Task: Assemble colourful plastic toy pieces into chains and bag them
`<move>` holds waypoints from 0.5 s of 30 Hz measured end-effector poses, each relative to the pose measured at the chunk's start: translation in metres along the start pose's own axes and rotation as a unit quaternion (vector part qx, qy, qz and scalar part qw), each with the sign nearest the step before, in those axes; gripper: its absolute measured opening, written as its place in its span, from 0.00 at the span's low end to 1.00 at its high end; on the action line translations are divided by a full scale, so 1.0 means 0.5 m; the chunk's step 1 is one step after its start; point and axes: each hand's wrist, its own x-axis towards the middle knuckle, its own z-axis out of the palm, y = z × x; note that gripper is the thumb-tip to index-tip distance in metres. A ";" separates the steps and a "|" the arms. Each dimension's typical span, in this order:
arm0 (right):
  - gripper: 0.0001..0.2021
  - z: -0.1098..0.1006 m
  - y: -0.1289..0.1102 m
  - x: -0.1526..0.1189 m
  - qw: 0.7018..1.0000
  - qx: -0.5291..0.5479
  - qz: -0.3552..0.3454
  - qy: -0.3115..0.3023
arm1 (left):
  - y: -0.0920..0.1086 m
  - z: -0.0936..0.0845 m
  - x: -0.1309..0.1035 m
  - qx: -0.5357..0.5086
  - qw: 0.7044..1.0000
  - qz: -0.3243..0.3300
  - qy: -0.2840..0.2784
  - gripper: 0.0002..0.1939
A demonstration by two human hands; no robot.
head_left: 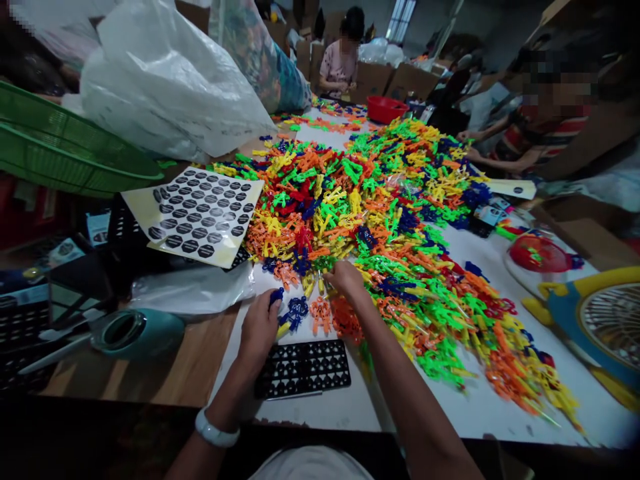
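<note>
Across the white table (pixel 480 407): I see a long heap of bright plastic pieces (pixel 380 220), running from near my hands to the far end.
Sticker sheet (pixel 197 213): lies left of the heap, well apart from my hands.
Black tray (pixel 303 368): flat between my forearms.
Right hand (pixel 346 280): fingers bent, at the heap's near edge; whether it grips, I cannot tell.
Left hand (pixel 259 328): pinching a blue piece (pixel 277 295) above the tray.

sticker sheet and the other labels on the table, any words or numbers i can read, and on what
None can be read.
Sticker sheet: dark hexagonal stickers carry pale print, too small to read.
Small printed cards by the pile of plastic pieces: blurred.
Black tray below the left hand and right hand: no text visible.
</note>
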 end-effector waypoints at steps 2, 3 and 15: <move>0.09 -0.004 -0.006 0.005 1.000 0.005 -0.004 -0.009 | 0.001 -0.001 0.000 0.006 1.000 0.000 -0.004 0.17; 0.09 -0.008 -0.009 0.003 1.000 0.009 -0.009 -0.009 | 0.001 -0.002 0.000 0.009 1.000 -0.001 -0.005 0.18; 0.15 -0.034 0.017 -0.102 0.999 -0.037 0.008 -0.030 | 0.004 -0.006 0.004 0.017 1.000 -0.008 -0.022 0.17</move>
